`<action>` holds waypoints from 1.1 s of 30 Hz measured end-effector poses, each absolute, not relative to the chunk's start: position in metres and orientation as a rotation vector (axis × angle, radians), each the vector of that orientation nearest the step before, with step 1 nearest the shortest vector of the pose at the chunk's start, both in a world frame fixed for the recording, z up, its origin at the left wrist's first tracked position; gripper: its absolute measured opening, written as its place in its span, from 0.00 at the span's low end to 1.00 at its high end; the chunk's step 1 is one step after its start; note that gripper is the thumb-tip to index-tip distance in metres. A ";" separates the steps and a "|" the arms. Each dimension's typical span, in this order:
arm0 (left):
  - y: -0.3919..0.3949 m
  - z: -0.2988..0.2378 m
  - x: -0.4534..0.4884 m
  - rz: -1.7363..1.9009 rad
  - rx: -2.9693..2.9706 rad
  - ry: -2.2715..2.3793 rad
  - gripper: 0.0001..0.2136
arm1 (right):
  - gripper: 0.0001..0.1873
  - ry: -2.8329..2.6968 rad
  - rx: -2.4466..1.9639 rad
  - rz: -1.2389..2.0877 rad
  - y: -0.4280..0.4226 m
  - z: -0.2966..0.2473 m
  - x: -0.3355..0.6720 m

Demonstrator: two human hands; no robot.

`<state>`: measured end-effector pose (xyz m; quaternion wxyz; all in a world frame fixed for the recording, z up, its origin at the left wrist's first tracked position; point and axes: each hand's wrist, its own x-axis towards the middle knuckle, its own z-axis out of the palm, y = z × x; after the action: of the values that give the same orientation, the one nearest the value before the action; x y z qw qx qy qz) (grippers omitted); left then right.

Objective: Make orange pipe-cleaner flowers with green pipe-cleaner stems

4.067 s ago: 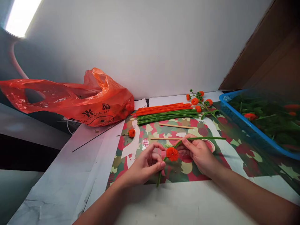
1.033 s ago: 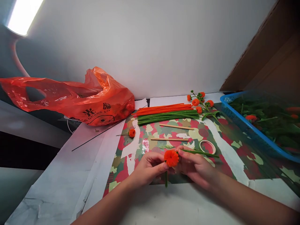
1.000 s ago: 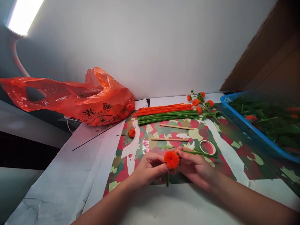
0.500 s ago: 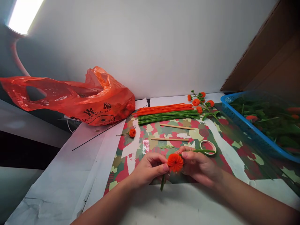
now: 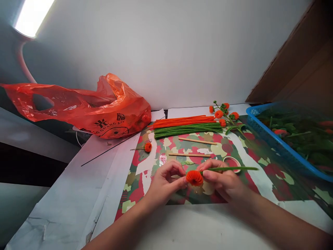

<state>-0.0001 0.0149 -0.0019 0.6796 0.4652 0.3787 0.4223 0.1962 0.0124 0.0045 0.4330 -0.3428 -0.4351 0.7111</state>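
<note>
1. The left hand point(image 5: 164, 183) has its grip nearly closed: the thumb tip presses against the near-left edge of an orange flower head point(image 5: 194, 177), with the index finger bent just behind it. The lower fingers are partly hidden.
2. The right hand point(image 5: 227, 178) pinches a fuzzy green stem point(image 5: 243, 168) between thumb and fingers, close beside the flower head. This grip is narrow, with the stem running through it and sticking out to the right.
3. The flower head lies between the two grips, at the fingertips, held above the surface point(image 5: 197, 225) with its ruffled face turned toward the camera. Whether the stem is joined to it cannot be seen, since the fingers cover that spot.
4. Just behind the right hand lies a roll of tape point(image 5: 238, 162), partly covered by the hand and the stem.
5. Beyond the hands, two wooden sticks point(image 5: 197, 141) lie roughly parallel on a patterned sheet point(image 5: 135, 189). Farther back are a bundle of orange stems point(image 5: 184, 121) and, along its near side, a bundle of green stems point(image 5: 188, 130).
6. A small orange bloom point(image 5: 147, 147) on thin wire lies to the left, well apart from both grips. A spray of orange flowers point(image 5: 219, 114) rests at the back right, near a blue basket point(image 5: 283, 141).
</note>
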 end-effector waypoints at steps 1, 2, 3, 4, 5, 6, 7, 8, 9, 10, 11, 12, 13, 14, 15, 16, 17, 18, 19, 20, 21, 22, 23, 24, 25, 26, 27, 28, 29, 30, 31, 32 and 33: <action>0.015 -0.001 0.000 0.951 1.034 0.908 0.09 | 0.02 -1.251 -0.876 1.541 0.012 0.007 0.196; 0.015 -0.001 0.000 0.931 1.019 0.953 0.10 | 0.02 -1.418 -0.852 1.298 0.011 0.009 0.196; 0.015 -0.001 0.000 0.899 1.002 0.978 0.11 | 0.05 -1.575 -0.786 1.062 0.011 0.011 0.195; 0.015 -0.002 0.000 0.869 0.986 0.984 0.12 | 0.08 -1.710 -0.699 0.848 0.010 0.013 0.194; 0.015 -0.003 0.000 0.845 0.971 0.963 0.14 | 0.10 -1.813 -0.612 0.665 0.009 0.013 0.193; 0.014 -0.003 0.000 0.828 0.959 0.918 0.14 | 0.12 -1.892 -0.537 0.523 0.009 0.013 0.192; 0.013 -0.004 0.001 0.819 0.952 0.862 0.15 | 0.13 -1.950 -0.484 0.422 0.009 0.012 0.190; 0.012 -0.005 0.001 0.816 0.952 0.808 0.15 | 0.12 -1.986 -0.456 0.356 0.008 0.011 0.190; 0.011 -0.005 0.001 0.821 0.954 0.763 0.15 | 0.12 -2.002 -0.452 0.321 0.008 0.009 0.189; 0.010 -0.005 0.001 0.836 0.954 0.728 0.15 | 0.11 -2.004 -0.462 0.302 0.008 0.008 0.189; 0.010 -0.005 0.001 0.857 0.951 0.698 0.15 | 0.11 -1.997 -0.480 0.290 0.008 0.007 0.189; 0.009 -0.005 0.001 0.883 0.943 0.675 0.16 | 0.11 -1.989 -0.503 0.282 0.007 0.006 0.189; 0.009 -0.005 0.000 0.905 0.934 0.659 0.17 | 0.11 -1.980 -0.528 0.277 0.007 0.005 0.190; 0.008 -0.005 0.000 0.917 0.927 0.649 0.19 | 0.11 -1.970 -0.552 0.274 0.006 0.005 0.190; 0.008 -0.004 0.000 0.922 0.925 0.648 0.20 | 0.11 -1.960 -0.573 0.270 0.005 0.005 0.191; 0.008 -0.004 0.000 0.918 0.929 0.651 0.21 | 0.12 -1.950 -0.587 0.265 0.005 0.005 0.191; 0.007 -0.004 0.000 0.908 0.937 0.653 0.20 | 0.12 -1.939 -0.600 0.260 0.004 0.005 0.192; 0.007 -0.003 0.000 0.895 0.943 0.651 0.19 | 0.12 -1.926 -0.612 0.252 0.004 0.005 0.192; 0.006 -0.003 0.000 0.879 0.950 0.644 0.18 | 0.12 -1.914 -0.625 0.241 0.004 0.005 0.192; 0.006 -0.003 0.001 0.864 0.957 0.636 0.17 | 0.12 -1.908 -0.640 0.225 0.004 0.006 0.191; 0.005 -0.002 0.001 0.849 0.964 0.630 0.16 | 0.11 -1.907 -0.656 0.201 0.004 0.006 0.191; 0.005 -0.002 0.001 0.837 0.974 0.629 0.15 | 0.11 -1.914 -0.676 0.169 0.005 0.006 0.191; 0.004 -0.002 0.001 0.826 0.987 0.630 0.15 | 0.10 -1.931 -0.699 0.136 0.005 0.006 0.191; 0.004 -0.002 0.002 0.817 1.001 0.629 0.14 | 0.09 -1.961 -0.720 0.104 0.006 0.006 0.191; 0.004 -0.002 0.002 0.810 1.011 0.627 0.14 | 0.08 -2.000 -0.740 0.076 0.006 0.007 0.191; 0.005 -0.002 0.002 0.804 1.015 0.625 0.13 | 0.07 -2.038 -0.756 0.054 0.006 0.007 0.191; 0.005 -0.003 0.002 0.797 1.015 0.625 0.13 | 0.06 -2.074 -0.771 0.043 0.007 0.008 0.192; 0.006 -0.003 0.001 0.793 1.009 0.625 0.14 | 0.07 -2.107 -0.788 0.044 0.007 0.009 0.192; 0.006 -0.004 0.001 0.790 1.000 0.628 0.14 | 0.09 -2.137 -0.806 0.056 0.007 0.009 0.193; 0.007 -0.004 0.001 0.789 0.992 0.632 0.14 | 0.12 -2.165 -0.831 0.075 0.007 0.010 0.193; 0.007 -0.005 0.001 0.789 0.988 0.640 0.14 | 0.15 -2.188 -0.861 0.095 0.008 0.010 0.194; 0.008 -0.005 0.001 0.790 0.985 0.647 0.14 | 0.16 -2.205 -0.895 0.112 0.009 0.009 0.194; 0.008 -0.004 0.001 0.793 0.980 0.658 0.14 | 0.16 -2.211 -0.929 0.119 0.009 0.008 0.194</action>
<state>0.0010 0.0085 -0.0043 0.7578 0.4498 0.3019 0.3638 0.1936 0.0095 0.0084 0.3618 -0.3607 -0.8584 0.0461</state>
